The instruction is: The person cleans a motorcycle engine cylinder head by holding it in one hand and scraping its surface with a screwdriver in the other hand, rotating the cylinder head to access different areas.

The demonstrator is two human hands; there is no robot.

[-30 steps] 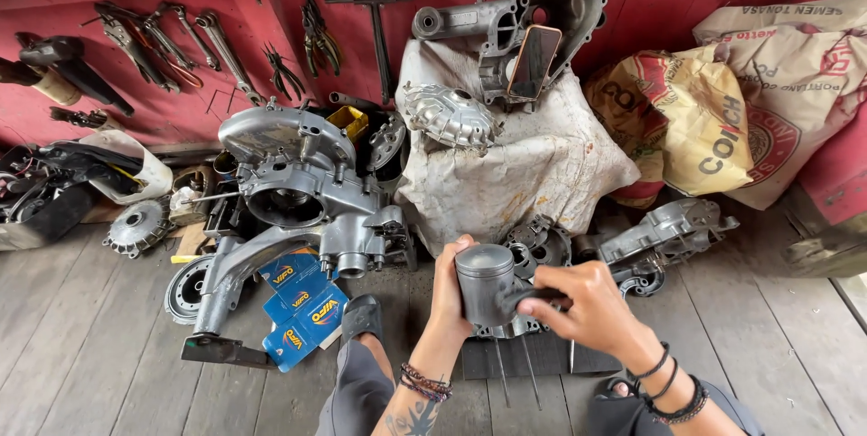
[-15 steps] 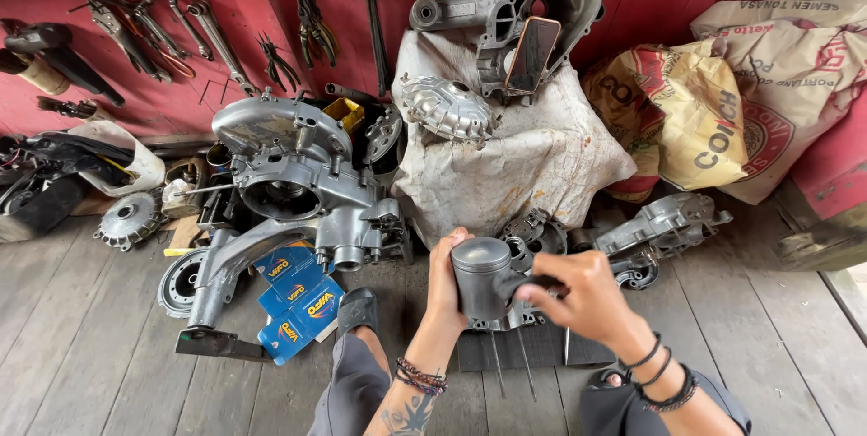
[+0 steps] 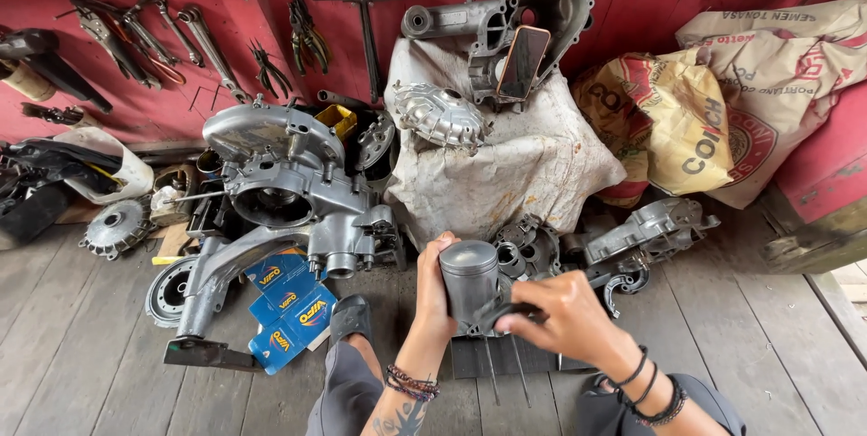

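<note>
Piston (image 3: 470, 287), grey metal, stood upright at the front of the wooden floor (image 3: 81, 346), crown up, just in front of a small cylinder block (image 3: 526, 246). Left hand (image 3: 434, 290) was wrapped around its left flank, fingers curled behind, thumb side toward the rim. Right hand (image 3: 564, 314) was closed on a dark tool handle (image 3: 510, 314) whose end met the lower skirt of the piston; what kind of tool it was could not be told.

Judged by look: solid cast metal, stiff, moderately heavy for its bulk. Smooth turned wall, possibly oily, so likely slippery under bare skin. The skirt edge and ring grooves seemed the parts most easily nicked. Safest hold appeared to be around the full barrel below the crown, palm against the wall, as the left hand had it.

Nearby lay a large engine case (image 3: 280, 179), blue cartons (image 3: 289, 305) and a pale cloth (image 3: 497, 174) draped over a heap. Wrenches (image 3: 194, 34) hung on the red wall.
</note>
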